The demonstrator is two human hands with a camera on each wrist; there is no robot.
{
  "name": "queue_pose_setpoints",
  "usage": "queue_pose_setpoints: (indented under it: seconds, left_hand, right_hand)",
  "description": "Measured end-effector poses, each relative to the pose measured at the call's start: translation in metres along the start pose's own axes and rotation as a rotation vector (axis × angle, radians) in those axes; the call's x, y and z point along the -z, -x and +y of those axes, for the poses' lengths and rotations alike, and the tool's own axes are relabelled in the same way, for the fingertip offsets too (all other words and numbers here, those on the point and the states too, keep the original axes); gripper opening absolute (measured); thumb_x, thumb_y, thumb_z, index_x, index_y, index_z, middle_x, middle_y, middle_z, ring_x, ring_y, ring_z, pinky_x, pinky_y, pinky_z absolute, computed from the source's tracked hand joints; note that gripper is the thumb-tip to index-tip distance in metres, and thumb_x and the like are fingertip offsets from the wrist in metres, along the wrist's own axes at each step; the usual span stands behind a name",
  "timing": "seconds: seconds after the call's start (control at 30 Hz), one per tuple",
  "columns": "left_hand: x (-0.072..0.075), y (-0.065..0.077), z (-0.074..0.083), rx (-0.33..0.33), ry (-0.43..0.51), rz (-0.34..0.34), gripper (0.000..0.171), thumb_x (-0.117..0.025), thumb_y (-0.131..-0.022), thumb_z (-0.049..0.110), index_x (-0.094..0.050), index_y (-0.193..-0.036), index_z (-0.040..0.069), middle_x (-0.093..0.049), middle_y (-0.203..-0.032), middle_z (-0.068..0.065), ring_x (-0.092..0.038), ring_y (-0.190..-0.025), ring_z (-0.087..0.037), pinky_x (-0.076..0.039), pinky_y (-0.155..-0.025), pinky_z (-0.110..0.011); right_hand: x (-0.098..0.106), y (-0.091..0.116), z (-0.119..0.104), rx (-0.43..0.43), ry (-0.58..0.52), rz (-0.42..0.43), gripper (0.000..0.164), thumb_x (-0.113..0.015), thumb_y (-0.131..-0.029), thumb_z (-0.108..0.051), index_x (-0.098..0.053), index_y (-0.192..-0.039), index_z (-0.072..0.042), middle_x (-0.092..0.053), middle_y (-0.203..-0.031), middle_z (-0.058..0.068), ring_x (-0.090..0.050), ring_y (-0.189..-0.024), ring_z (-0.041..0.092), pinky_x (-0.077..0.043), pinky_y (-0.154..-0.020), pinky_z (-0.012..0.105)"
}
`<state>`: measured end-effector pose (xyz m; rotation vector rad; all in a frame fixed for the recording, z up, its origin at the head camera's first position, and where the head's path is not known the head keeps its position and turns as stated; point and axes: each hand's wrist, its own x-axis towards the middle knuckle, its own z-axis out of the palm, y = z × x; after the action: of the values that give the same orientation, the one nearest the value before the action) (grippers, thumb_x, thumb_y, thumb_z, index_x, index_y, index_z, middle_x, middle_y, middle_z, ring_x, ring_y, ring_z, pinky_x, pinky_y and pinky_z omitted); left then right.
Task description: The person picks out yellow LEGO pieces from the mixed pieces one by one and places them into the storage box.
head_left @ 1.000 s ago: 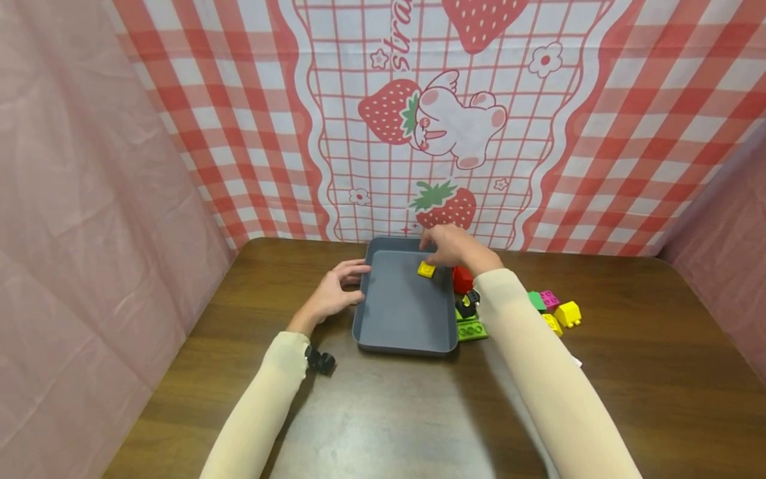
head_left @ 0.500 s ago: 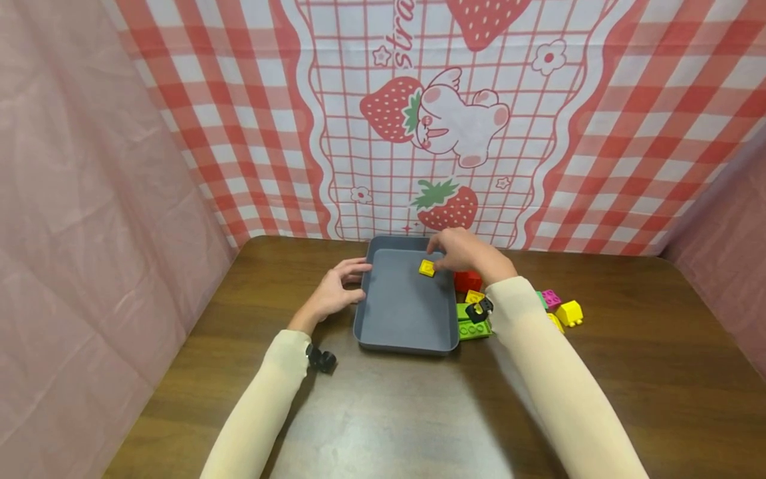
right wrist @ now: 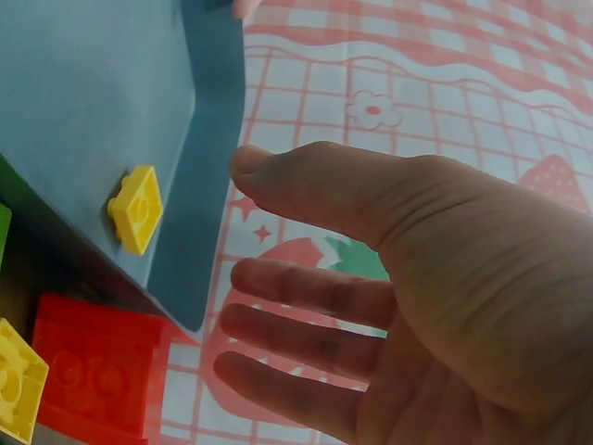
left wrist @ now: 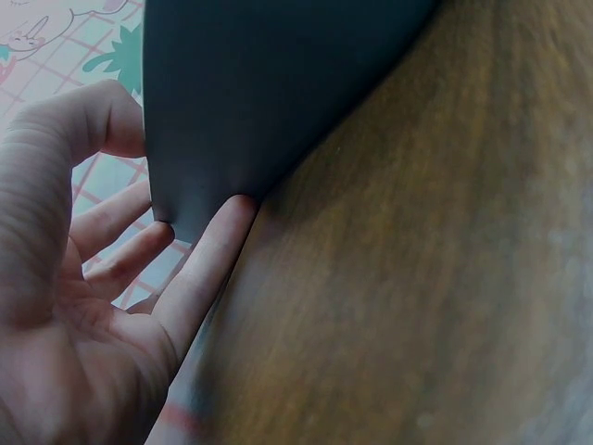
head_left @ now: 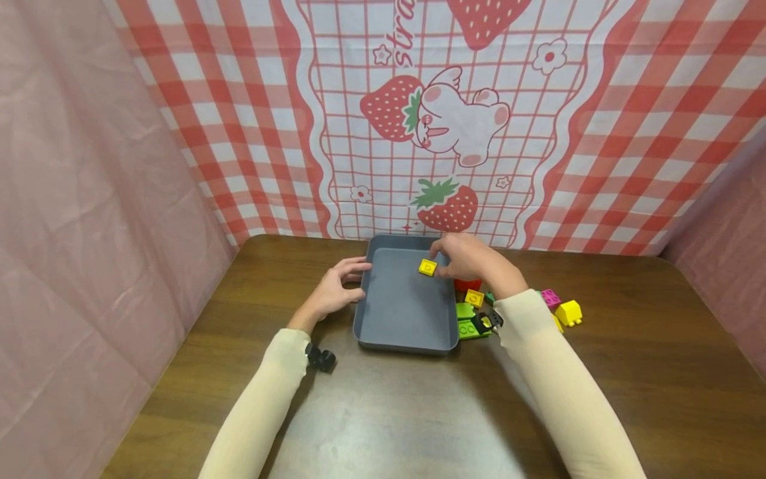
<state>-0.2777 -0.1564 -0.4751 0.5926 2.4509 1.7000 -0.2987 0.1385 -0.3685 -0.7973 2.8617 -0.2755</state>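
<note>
A grey tray [head_left: 401, 306] stands on the table with a small yellow building brick [head_left: 427, 267] in its far right part. My left hand [head_left: 334, 290] touches the tray's left wall with its thumb and fingertips, as the left wrist view [left wrist: 120, 232] also shows. My right hand [head_left: 469, 258] hovers at the tray's far right edge, just right of the yellow brick. In the right wrist view its fingers [right wrist: 306, 329] are spread and hold nothing, apart from the brick.
Right of the tray lie a red brick [right wrist: 97, 371], a second yellow brick [head_left: 475, 297] and green bricks [head_left: 465, 311]. Farther right are a magenta brick [head_left: 550, 297] and a yellow sloped brick [head_left: 569, 313]. My right forearm partly hides others. A strawberry-print cloth [head_left: 335, 120] hangs behind.
My right hand has drawn back rightward from over the tray, away from the yellow brick. More of the bricks beside the tray show. The left hand stays in place.
</note>
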Motion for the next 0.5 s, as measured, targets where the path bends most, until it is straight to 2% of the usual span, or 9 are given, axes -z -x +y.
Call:
queue_pose_setpoints:
  seconds: [0.07, 0.13, 0.27, 0.4, 0.5]
  left_hand:
    - [0.0, 0.0, 0.0, 0.007, -0.007, 0.002, 0.059, -0.064, -0.079, -0.009, -0.057, -0.138, -0.003, -0.04, -0.157, -0.017, -0.055, -0.125, -0.043, -0.064, -0.082, -0.04]
    - [0.0, -0.004, -0.01, 0.01, -0.008, 0.009, 0.059, -0.065, -0.079, -0.007, -0.058, -0.138, 0.001, -0.041, -0.157, -0.013, -0.056, -0.125, -0.04, -0.064, -0.082, -0.038]
    - [0.0, -0.004, -0.012, 0.011, -0.011, 0.01, 0.059, -0.065, -0.079, -0.007, -0.058, -0.138, 0.001, -0.041, -0.157, -0.013, -0.055, -0.125, -0.04, -0.063, -0.082, -0.038]
    - [-0.001, -0.004, -0.012, 0.005, -0.006, 0.009, 0.059, -0.065, -0.079, -0.008, -0.058, -0.138, 0.0, -0.041, -0.157, -0.014, -0.056, -0.125, -0.04, -0.064, -0.082, -0.038]
    - [0.0, -0.004, -0.011, 0.002, -0.005, 0.007, 0.06, -0.065, -0.079, -0.007, -0.058, -0.138, 0.0, -0.041, -0.157, -0.015, -0.056, -0.125, -0.041, -0.063, -0.082, -0.038]
  right_hand:
    - [0.0, 0.004, -0.002, 0.01, 0.008, 0.001, 0.04, -0.08, -0.083, -0.024, -0.072, -0.12, -0.009, -0.071, -0.12, 0.016, -0.06, -0.102, 0.031, -0.056, -0.095, 0.05]
    - [0.0, 0.007, -0.003, 0.019, 0.016, 0.002, 0.039, -0.08, -0.084, -0.024, -0.073, -0.119, -0.01, -0.071, -0.12, 0.016, -0.06, -0.1, 0.031, -0.056, -0.094, 0.049]
    - [0.001, 0.015, -0.005, 0.025, 0.022, -0.01, 0.036, -0.078, -0.085, -0.022, -0.073, -0.118, -0.01, -0.07, -0.119, 0.016, -0.059, -0.096, 0.029, -0.057, -0.088, 0.047]
    - [0.0, 0.022, -0.005, 0.042, 0.016, -0.026, 0.03, -0.077, -0.085, -0.019, -0.074, -0.114, -0.011, -0.072, -0.111, 0.014, -0.059, -0.085, 0.025, -0.059, -0.077, 0.041]
    - [-0.002, 0.028, -0.003, 0.06, 0.02, -0.032, 0.027, -0.077, -0.085, -0.018, -0.075, -0.111, -0.012, -0.074, -0.105, 0.012, -0.06, -0.081, 0.022, -0.059, -0.074, 0.04]
